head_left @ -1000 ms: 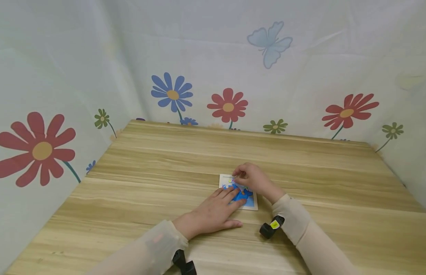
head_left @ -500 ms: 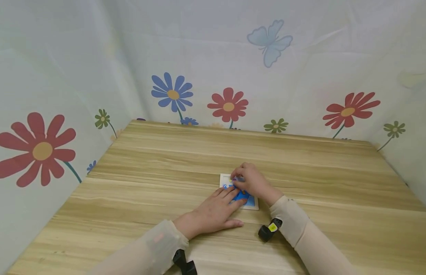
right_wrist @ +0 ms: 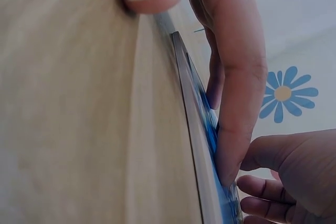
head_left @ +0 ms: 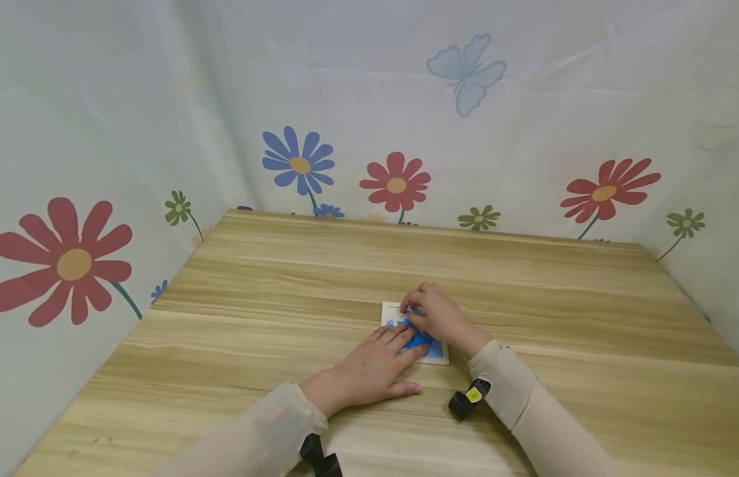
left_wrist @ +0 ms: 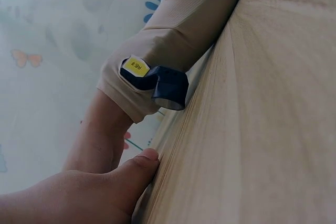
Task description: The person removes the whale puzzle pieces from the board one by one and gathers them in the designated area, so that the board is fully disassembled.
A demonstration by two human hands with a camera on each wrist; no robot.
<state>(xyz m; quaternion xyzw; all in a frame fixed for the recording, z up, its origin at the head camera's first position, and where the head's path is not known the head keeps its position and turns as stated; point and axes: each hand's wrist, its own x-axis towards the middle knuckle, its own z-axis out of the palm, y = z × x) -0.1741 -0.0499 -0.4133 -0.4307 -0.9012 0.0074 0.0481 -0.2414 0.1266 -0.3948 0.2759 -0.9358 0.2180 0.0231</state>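
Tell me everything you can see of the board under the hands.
The board is a thin, four-sided, pale-bordered panel with a mostly blue picture; small yellow and purple spots show towards its far side. It looks like wood or card. It lies flat on the table. The left hand rests on it with outstretched fingers, hiding part of the picture, its thumb off the board. The right hand bends over the far part; whether it touches the board is unclear.
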